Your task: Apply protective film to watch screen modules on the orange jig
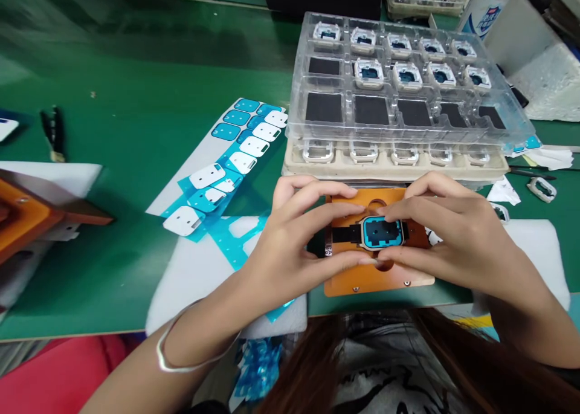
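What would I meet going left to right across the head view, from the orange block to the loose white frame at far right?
Orange block → sticker sheet → left hand → watch case → right hand → loose white frame.

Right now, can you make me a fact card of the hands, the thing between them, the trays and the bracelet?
Left hand: fingertips at the small frame, left side
Right hand: fingertips at its right side
Small frame: pale rim, blue border, dark middle, over an orange plate
Clear tray: nine whitish frames, on top of a beige tray
Bracelet: silvery, on the left arm
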Available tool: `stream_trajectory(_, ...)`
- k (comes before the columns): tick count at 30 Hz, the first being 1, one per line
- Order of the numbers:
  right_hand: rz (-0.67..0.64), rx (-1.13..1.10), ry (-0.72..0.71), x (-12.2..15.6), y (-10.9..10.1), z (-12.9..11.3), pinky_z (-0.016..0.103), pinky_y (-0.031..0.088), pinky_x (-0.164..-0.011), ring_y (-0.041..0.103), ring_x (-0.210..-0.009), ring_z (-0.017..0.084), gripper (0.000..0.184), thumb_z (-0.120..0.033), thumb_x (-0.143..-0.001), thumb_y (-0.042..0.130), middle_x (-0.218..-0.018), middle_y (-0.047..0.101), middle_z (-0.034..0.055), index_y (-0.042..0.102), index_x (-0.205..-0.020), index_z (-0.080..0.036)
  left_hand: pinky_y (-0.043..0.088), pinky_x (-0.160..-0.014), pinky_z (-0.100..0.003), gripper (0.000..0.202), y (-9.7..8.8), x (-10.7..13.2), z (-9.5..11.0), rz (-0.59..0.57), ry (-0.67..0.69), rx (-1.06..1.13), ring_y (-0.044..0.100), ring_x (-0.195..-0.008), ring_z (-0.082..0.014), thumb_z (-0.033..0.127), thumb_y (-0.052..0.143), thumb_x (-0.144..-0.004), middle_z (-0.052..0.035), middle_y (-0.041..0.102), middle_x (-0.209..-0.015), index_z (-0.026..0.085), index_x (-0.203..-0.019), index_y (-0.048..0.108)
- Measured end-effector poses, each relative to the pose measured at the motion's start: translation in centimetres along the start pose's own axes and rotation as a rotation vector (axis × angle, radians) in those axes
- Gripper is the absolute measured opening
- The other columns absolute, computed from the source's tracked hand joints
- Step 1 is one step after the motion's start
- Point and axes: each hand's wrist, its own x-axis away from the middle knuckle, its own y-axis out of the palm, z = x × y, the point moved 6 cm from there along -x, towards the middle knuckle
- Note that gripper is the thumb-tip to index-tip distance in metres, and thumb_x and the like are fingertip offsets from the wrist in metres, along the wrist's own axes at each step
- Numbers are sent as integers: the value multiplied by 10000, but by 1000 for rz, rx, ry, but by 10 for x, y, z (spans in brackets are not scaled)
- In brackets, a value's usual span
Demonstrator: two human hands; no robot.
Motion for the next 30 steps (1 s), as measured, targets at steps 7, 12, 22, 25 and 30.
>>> stream_trajectory(7, -25, 18, 20, 1, 0, 2, 311, 517, -661, 616, -853, 229, 230, -352, -886, 728, -826, 673, 78, 674, -1007, -164, 493, -944, -477, 327, -4, 0, -3, 2, -9, 23, 580, -1073, -276, 416, 731, -860, -48, 695, -1213, 315, -1168, 693)
stream_trajectory(12, -69, -59, 39, 0, -2, 1, 307, 526, -680, 632, -932, 240, 231, -286, -881, 730, -894, 710, 87, 663, -1061, -158, 475, -949, -479, 237, -7, 1, -5, 55, -20, 31, 599, -1061, -260, 295, 526, -979, -37, 713, -1180, 300, -1128, 710)
stream_trajectory(22, -56, -122, 63, -1, -2, 7, 281, 499, -654, 648, -760, 181, 138, -296, -888, 736, -812, 722, 33, 683, -958, -190, 468, -951, -469, 242, -5, 1, -4, 37, -4, 35, 590, -1064, -255, 292, 520, -977, -40, 706, -1194, 292, -1134, 705)
stream_trajectory(25, -128, -183, 95, 0, -5, 14, 269, 500, -654, 665, -738, 168, 200, -295, -861, 768, -822, 731, 12, 689, -1017, -196, 460, -963, -465, 264, -3, 0, 1, -21, 69, 48, 584, -1080, -261, 300, 591, -942, -50, 689, -1235, 292, -1190, 678)
stream_trajectory(30, -159, -210, 83, 2, -17, 26, 261, 507, -671, 692, -745, 147, 165, -133, -852, 733, -880, 756, -2, 691, -993, -207, 452, -961, -463, 347, 0, -1, 8, -39, 142, 4, 557, -1108, -269, 290, 659, -905, -66, 675, -1255, 293, -1251, 635)
